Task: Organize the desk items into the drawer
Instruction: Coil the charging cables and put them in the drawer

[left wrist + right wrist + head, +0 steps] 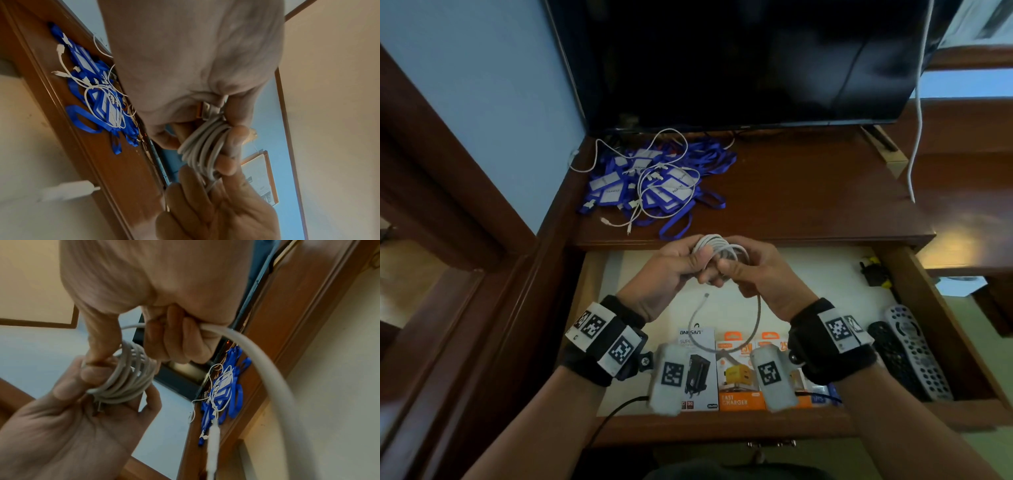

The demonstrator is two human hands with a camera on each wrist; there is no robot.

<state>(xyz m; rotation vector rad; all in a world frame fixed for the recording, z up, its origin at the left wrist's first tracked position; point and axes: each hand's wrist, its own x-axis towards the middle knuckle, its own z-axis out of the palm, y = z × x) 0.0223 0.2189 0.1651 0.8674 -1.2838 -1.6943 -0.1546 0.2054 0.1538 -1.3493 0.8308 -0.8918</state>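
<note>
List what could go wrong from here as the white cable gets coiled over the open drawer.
1. The loose tail hangs from the right hand down to the charger boxes; it may snag or drag them.
2. The left hand pinches the coil at one side only, so loops could spring apart if that grip eases.
3. More thin cables lie tangled through the blue lanyards; pulling one may drag the pile off the desk.

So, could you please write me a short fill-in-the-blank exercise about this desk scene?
1. Both the left hand and the right hand hold a coiled white ____.
2. The charger boxes lie inside the open ____.
3. The lanyards piled on the desk are ____ in colour.
4. The two remote controls lie at the drawer's ____ side.

Missing words: cable; drawer; blue; right
</note>
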